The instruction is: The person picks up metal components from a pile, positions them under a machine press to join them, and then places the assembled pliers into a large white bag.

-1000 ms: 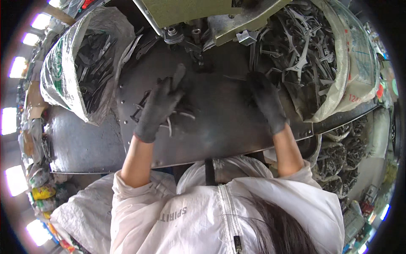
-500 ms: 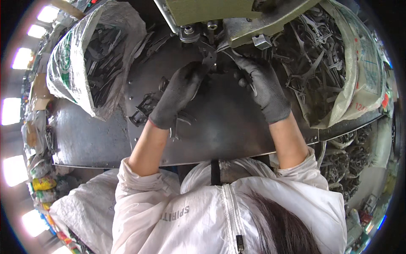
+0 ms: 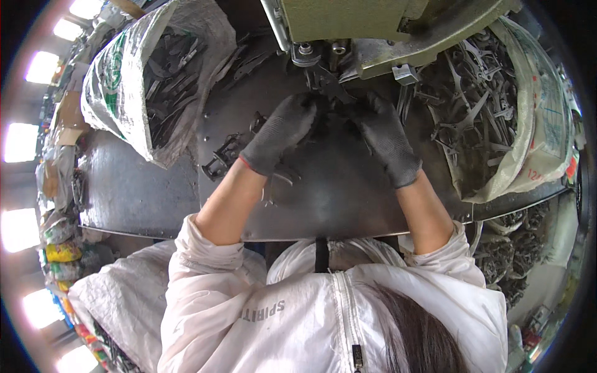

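Both my hands wear dark grey knitted gloves and work close together under the head of a green machine [image 3: 348,22]. My left hand [image 3: 286,132] is closed, its fingertips gripping a flat, dark, curved metal part [image 3: 326,82] just below the machine's bolted fittings. My right hand [image 3: 388,140] is closed too, with its fingertips beside the part's right end. What it pinches is hidden by the glove and shadow. Beside my left wrist, several dark metal pieces [image 3: 222,158] lie on the dark metal table [image 3: 336,193].
At the left stands an open white woven sack [image 3: 115,93] of flat metal pieces. Another woven sack [image 3: 532,149], full of lighter branched metal parts, stands at the right. More dark parts [image 3: 507,248] are heaped below the table's right edge. A small metal block [image 3: 405,74] sits by the machine.
My hands have come closer together under the machine head, the right moving inward. The slim metal piece seen at my right fingers no longer shows separately. The whole view has shifted slightly.
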Available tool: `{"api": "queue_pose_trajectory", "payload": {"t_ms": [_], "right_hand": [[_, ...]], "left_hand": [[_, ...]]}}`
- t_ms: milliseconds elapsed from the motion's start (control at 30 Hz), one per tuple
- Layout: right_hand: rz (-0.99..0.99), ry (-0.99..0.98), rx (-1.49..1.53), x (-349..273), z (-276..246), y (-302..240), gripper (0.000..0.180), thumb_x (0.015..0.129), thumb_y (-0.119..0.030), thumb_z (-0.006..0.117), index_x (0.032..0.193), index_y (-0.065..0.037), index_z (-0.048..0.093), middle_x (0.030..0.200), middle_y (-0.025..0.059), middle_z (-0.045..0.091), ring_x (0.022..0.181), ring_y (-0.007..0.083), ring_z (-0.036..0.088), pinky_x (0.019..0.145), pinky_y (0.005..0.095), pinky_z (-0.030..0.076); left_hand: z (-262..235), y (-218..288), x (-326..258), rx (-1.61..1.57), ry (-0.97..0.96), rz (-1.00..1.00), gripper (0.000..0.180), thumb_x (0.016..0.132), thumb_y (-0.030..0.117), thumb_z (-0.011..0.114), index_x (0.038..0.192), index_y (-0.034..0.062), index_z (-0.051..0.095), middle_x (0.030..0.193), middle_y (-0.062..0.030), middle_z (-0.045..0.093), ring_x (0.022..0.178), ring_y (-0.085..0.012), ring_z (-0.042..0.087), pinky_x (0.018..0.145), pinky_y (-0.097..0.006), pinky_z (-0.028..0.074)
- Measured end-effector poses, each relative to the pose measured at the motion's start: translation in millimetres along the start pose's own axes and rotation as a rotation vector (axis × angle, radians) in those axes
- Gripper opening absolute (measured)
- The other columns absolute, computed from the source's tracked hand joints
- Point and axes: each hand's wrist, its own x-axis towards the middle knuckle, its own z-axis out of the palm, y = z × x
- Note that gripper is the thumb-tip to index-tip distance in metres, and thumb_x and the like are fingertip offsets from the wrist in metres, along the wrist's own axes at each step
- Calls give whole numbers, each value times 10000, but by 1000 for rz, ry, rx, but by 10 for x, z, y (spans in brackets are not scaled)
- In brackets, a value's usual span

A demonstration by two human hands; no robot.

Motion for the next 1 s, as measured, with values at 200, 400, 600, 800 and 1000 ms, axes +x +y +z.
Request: {"api": "queue_pose_trajectory", "payload": {"t_ms": [200, 400, 600, 800, 1000], "right_hand": [[-64, 40, -114, 57, -89, 365, 414, 945, -135, 693, 1319, 29, 620, 955, 90, 718, 800, 115, 636, 734, 302, 518], [-31, 19, -108, 24, 130, 180, 407, 956, -125, 683, 1327, 30, 616, 963, 82, 711, 786, 96, 612, 732, 286, 510], [-19, -17, 22, -88, 190, -61, 334, 998, -120, 651, 1303, 16, 628, 968, 46, 701, 793, 77, 607, 661, 263, 513], [111, -17, 31, -245, 96, -197, 300, 1013, -139, 642, 1272, 14, 640, 974, 40, 704, 806, 73, 620, 631, 256, 523], [-74, -18, -225, -102, -101, 260, 356, 983, -146, 635, 1297, 21, 633, 973, 92, 719, 837, 131, 655, 747, 319, 538]], "left_hand": [[-85, -618, 183, 101, 131, 354, 302, 1054, 158, 507, 1286, 6, 627, 1174, -179, 701, 1034, -294, 693, 902, -404, 535], [-856, -1410, 858, 623, 374, 28, 396, 994, 207, 538, 1337, 19, 599, 1367, -220, 609, 1284, -387, 565, 1061, -461, 465], [-828, -1561, 691, 781, 399, 271, 417, 912, 182, 572, 1316, 123, 657, 1267, -204, 682, 1167, -390, 649, 1029, -474, 499], [-593, -1096, 625, 677, 316, 184, 415, 889, 158, 609, 1296, 110, 676, 1223, -207, 702, 1141, -393, 653, 1004, -490, 503], [-582, -825, 544, 623, 224, 107, 394, 941, 213, 603, 1308, 88, 672, 1242, -218, 697, 1164, -387, 649, 998, -475, 504]]}}
